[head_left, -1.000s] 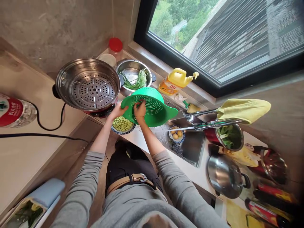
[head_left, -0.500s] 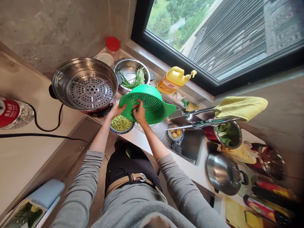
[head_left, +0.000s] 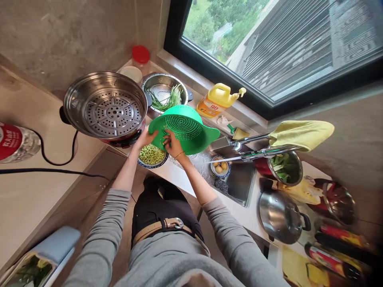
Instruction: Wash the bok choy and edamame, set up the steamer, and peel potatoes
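A green colander [head_left: 196, 133] is held tilted above the left end of the sink, its open side facing me. My left hand [head_left: 145, 138] grips its left rim, the fingers partly inside the edge. Reaching into the colander, my right hand [head_left: 173, 145] has its fingers bent close to the inner wall, where small pale bits lie. Whether it pinches any of them is too small to make out. Below, on the counter edge, stands a patterned bowl [head_left: 153, 164] full of green beans [head_left: 151, 154]. Water runs from the faucet [head_left: 254, 155] into the sink [head_left: 239, 183].
On the left stands a steamer pot [head_left: 113, 111]; behind the colander, a steel pot holds green stalks [head_left: 172, 99]. A yellow detergent bottle [head_left: 215, 101] is by the window. Potatoes [head_left: 220, 167] sit in a bowl in the sink. Several pots, including a lidded one [head_left: 278, 215], line the right.
My right hand has shifted slightly left and down inside the colander, toward its left wall. My left hand keeps its grip, and the colander stays almost in place.
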A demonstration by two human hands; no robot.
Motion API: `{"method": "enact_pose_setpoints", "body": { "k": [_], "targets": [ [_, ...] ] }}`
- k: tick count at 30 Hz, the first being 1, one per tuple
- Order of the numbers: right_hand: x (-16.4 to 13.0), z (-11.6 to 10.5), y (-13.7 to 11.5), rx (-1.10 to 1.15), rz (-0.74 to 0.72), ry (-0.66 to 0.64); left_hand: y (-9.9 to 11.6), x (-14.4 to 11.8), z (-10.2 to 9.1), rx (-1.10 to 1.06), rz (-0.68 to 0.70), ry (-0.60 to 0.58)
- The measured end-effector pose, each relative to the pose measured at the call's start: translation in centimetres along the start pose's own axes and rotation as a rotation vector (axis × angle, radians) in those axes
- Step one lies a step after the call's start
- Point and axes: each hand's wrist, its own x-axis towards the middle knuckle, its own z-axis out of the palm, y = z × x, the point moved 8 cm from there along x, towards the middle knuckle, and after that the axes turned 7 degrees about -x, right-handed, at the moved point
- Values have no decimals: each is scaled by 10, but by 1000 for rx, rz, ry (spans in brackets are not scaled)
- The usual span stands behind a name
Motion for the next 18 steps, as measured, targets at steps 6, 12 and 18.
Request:
{"method": "enact_pose_setpoints", "body": {
  "k": [6,12,18],
  "targets": [
    [-24,4,-14,139,55,-92,-17,-3,-2,-55,-127,26],
    [-39,-10,-17,-76,53,18,-22,-1,7,-89,-146,45],
    [-61,-41,66,-161,434,98,0,-5,98,-44,-144,-54]
  ]
}}
